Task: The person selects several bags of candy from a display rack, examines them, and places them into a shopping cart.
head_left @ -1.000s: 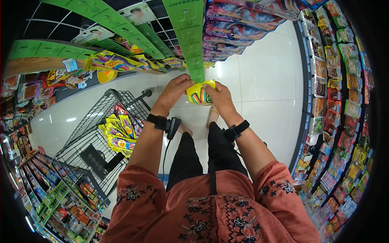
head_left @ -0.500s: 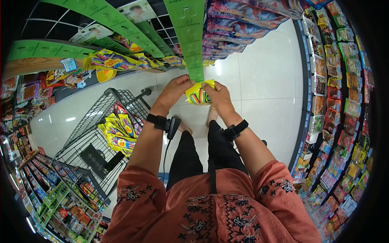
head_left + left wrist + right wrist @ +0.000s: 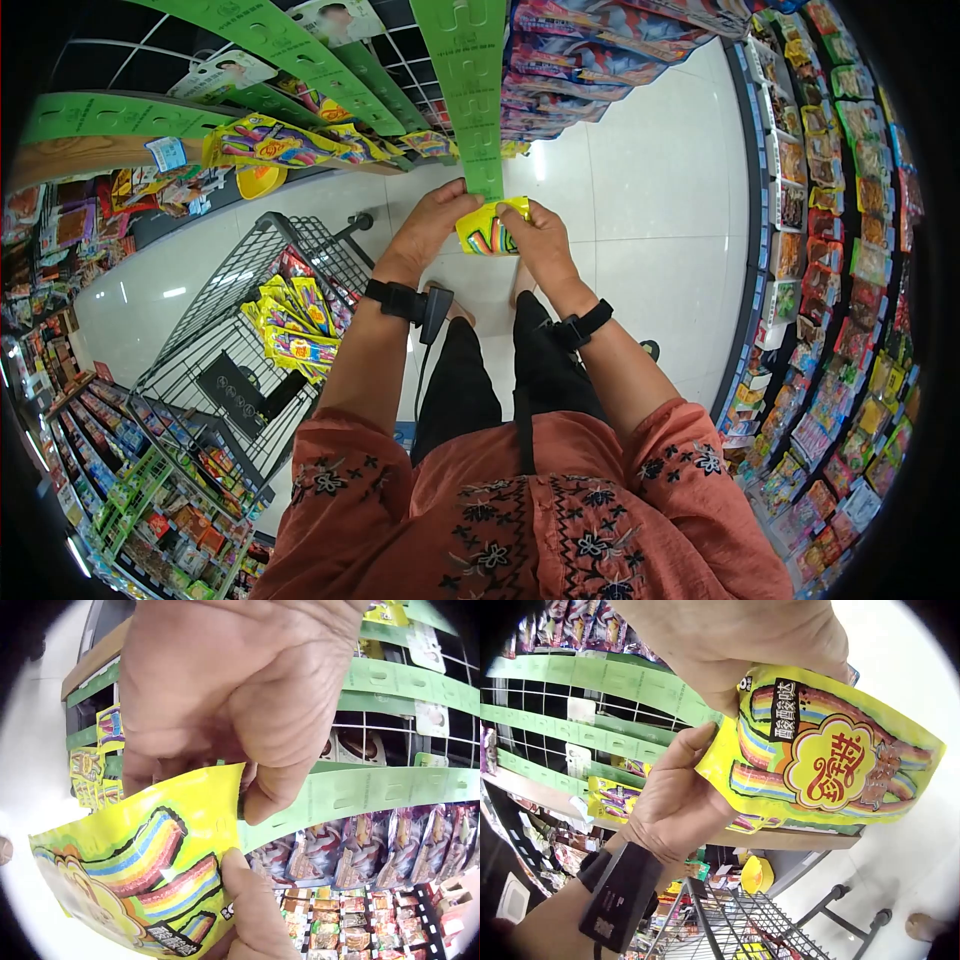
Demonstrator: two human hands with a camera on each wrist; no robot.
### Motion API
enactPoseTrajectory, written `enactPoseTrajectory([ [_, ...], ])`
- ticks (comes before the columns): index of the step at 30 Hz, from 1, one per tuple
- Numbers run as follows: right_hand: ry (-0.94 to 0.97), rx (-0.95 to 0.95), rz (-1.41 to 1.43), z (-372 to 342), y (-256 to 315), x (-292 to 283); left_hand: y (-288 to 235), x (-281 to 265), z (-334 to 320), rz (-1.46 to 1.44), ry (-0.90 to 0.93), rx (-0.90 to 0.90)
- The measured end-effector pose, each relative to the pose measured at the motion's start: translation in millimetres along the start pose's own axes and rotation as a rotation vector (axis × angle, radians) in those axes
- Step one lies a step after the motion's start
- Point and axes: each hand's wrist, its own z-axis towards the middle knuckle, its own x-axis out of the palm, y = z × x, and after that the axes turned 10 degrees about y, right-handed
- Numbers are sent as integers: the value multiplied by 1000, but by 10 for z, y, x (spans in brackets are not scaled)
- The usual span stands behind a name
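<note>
A yellow candy bag with rainbow strips on it hangs between both hands at the lower end of a green hanging strip. The left hand pinches the strip's end beside the bag's top corner; in the left wrist view its thumb and fingers meet at that corner. The right hand grips the bag from the other side, thumb on its front. In the right wrist view the left hand touches the bag's corner next to the strip.
A shopping cart stands at the left, with yellow bags inside. More green strips and yellow packets hang at the upper left. Blue-purple packets hang at the top. Packed shelves line the right side.
Both hands stay at the strip's end with the bag. The bag has shifted very slightly up and left, and its face has turned a little.
</note>
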Motion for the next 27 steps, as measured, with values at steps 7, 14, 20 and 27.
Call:
enactPoseTrajectory([
  [7,-2,4,-13,-71,49,13,63,-16,23,-139,70,5],
  [14,18,-69,4,-163,-3,-19,79,-120,36,-72,66,-53],
  [20,34,-42,-19,-235,-114,-47,24,-55,1,145,3,-37],
  [27,28,-26,-157,-256,-163,-29,-60,12,-6,300,-23,-23],
])
